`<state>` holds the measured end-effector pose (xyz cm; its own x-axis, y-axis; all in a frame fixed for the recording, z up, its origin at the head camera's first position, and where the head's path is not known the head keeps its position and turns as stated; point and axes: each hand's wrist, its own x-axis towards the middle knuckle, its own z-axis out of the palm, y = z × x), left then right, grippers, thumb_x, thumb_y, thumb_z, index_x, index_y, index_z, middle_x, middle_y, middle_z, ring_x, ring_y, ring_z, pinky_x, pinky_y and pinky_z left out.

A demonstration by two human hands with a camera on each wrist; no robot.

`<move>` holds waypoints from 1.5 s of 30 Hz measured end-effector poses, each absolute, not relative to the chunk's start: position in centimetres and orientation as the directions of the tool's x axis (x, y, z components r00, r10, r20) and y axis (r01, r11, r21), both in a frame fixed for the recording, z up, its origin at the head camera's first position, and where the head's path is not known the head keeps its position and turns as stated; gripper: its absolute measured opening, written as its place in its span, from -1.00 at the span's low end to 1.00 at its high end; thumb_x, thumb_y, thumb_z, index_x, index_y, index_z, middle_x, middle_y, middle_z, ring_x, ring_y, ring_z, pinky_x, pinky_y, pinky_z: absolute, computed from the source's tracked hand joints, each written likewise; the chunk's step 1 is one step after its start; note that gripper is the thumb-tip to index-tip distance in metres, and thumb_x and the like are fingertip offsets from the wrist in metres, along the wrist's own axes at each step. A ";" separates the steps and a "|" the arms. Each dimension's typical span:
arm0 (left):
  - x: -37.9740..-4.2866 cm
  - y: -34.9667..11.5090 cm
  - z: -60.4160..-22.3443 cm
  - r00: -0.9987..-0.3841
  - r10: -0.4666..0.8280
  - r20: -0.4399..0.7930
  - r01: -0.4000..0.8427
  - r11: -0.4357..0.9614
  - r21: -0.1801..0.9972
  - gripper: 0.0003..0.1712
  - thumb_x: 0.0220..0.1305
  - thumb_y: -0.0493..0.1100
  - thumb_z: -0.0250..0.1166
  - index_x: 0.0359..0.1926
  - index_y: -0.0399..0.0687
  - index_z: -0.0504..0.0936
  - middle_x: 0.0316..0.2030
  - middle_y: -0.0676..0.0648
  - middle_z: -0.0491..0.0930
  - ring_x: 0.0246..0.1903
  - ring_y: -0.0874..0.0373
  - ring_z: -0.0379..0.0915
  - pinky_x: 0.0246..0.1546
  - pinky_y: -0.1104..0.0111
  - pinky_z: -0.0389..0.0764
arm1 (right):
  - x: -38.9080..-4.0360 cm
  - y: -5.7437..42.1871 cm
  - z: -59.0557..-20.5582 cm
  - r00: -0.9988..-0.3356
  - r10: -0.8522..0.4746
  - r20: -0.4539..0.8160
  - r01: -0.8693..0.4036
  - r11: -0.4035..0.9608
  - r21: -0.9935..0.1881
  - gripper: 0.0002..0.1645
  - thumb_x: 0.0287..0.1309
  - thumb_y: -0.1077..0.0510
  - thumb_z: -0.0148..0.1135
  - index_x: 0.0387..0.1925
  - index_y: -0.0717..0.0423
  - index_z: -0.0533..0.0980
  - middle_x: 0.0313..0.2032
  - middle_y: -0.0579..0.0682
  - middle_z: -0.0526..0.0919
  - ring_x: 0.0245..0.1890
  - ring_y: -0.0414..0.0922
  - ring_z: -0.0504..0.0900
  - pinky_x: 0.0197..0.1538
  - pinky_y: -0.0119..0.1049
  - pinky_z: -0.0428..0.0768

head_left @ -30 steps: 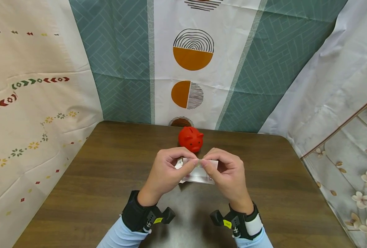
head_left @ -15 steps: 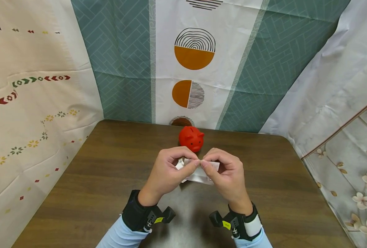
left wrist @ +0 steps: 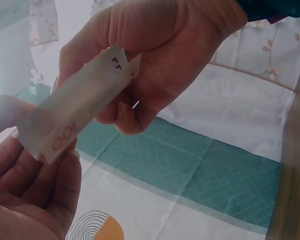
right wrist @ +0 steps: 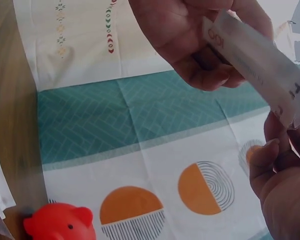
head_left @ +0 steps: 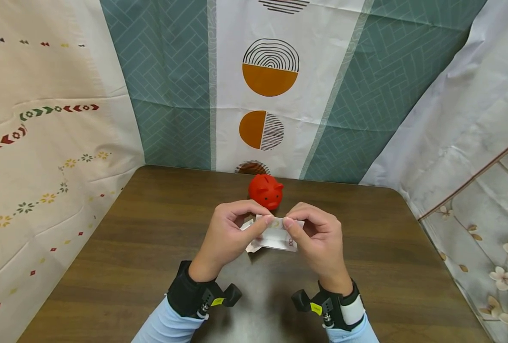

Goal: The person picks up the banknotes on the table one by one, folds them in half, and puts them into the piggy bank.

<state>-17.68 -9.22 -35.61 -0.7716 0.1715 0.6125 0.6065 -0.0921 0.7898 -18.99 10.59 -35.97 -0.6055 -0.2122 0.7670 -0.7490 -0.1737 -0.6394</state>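
Note:
A folded pale banknote (head_left: 277,236) hangs between both hands, its upper edge pinched. My left hand (head_left: 231,233) grips it with thumb and index finger on the left, and my right hand (head_left: 319,237) pinches it on the right, thumbs a little apart. A red "100" shows on the banknote (left wrist: 64,135) in the left wrist view, where its layers look creased lengthwise. Just beyond the hands a red piggy bank (head_left: 265,191) stands on the table, a slot on its back, snout towards me. In the right wrist view its head and ear show at the lower edge.
More pale paper (head_left: 252,247), partly hidden by the left hand, lies on the brown wooden table (head_left: 159,228). Printed paper like a banknote (right wrist: 0,185) lies near the pig in the right wrist view. Patterned curtains (head_left: 172,95) close off the back and sides.
My thumbs have drawn slightly apart along the top edge of the banknote, so more of its face and the red print shows. The piggy bank stays in place.

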 end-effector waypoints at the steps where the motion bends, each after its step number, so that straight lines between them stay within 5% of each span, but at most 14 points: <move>1: -17.7 -9.2 -35.6 -0.774 0.166 0.611 0.606 -0.091 0.791 -0.94 0.26 -0.43 0.36 -0.28 -0.27 0.74 -0.36 -0.20 0.73 -0.42 0.13 0.58 -0.34 0.35 0.71 | -19.0 10.7 -36.0 -0.608 -0.207 0.766 -0.748 -0.172 -0.640 -0.85 0.20 0.51 0.23 -0.32 0.31 0.66 -0.43 0.04 0.65 -0.39 -0.10 0.55 -0.37 -0.38 0.56; 13: -17.9 -9.6 -35.7 -0.786 0.138 0.603 0.593 -0.109 0.798 -0.92 0.27 -0.44 0.34 -0.24 -0.35 0.75 -0.31 -0.28 0.74 -0.29 0.09 0.65 -0.12 0.33 0.74 | -19.5 11.2 -35.8 -0.626 -0.194 0.756 -0.734 -0.181 -0.654 -0.86 0.23 0.47 0.24 -0.28 0.30 0.69 -0.40 0.04 0.70 -0.38 -0.08 0.57 -0.32 -0.40 0.60; 31: -18.0 -10.3 -35.5 -0.795 0.163 0.584 0.589 -0.022 0.808 -0.89 0.28 -0.43 0.34 -0.20 -0.33 0.77 -0.26 -0.25 0.77 -0.36 0.12 0.61 -0.32 0.38 0.70 | -19.8 11.6 -36.1 -0.634 -0.205 0.746 -0.720 -0.195 -0.666 -0.85 0.24 0.47 0.27 -0.25 0.30 0.71 -0.40 0.03 0.70 -0.39 -0.09 0.56 -0.33 -0.40 0.60; 37: -18.2 -9.9 -35.7 -0.801 0.188 0.569 0.570 -0.053 0.820 -0.90 0.30 -0.40 0.35 -0.20 -0.27 0.77 -0.27 -0.22 0.76 -0.36 0.10 0.61 -0.30 0.38 0.72 | -19.6 11.2 -36.2 -0.663 -0.096 0.743 -0.746 -0.002 -0.666 -0.75 0.04 0.53 0.40 -0.21 0.30 0.68 -0.32 0.04 0.68 -0.36 -0.12 0.53 -0.34 -0.46 0.56; 41: -18.1 -9.4 -35.8 -0.779 0.168 0.604 0.602 -0.067 0.795 -0.87 0.29 -0.42 0.36 -0.17 -0.24 0.77 -0.25 -0.19 0.77 -0.32 0.09 0.65 -0.24 0.34 0.75 | -19.6 10.5 -36.3 -0.600 -0.011 0.800 -0.780 0.229 -0.582 -0.69 -0.13 0.43 0.56 -0.30 0.23 0.65 -0.35 0.06 0.61 -0.35 -0.12 0.48 -0.30 -0.46 0.54; 45: -18.0 -8.7 -35.9 -0.723 0.120 0.680 0.681 -0.040 0.731 -0.81 0.26 -0.41 0.39 -0.10 -0.25 0.75 -0.19 -0.19 0.77 -0.25 0.09 0.70 -0.14 0.27 0.77 | -19.5 10.0 -36.4 -0.564 -0.016 0.825 -0.777 0.348 -0.524 -0.75 -0.07 0.36 0.56 -0.29 0.10 0.73 -0.34 0.00 0.73 -0.30 -0.12 0.56 -0.21 -0.48 0.56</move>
<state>-18.01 -8.66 -35.93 -0.7231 0.1203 0.6802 0.6811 -0.0401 0.7311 -19.53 10.05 -36.40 -0.5642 -0.0162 0.8255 -0.7771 0.3482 -0.5243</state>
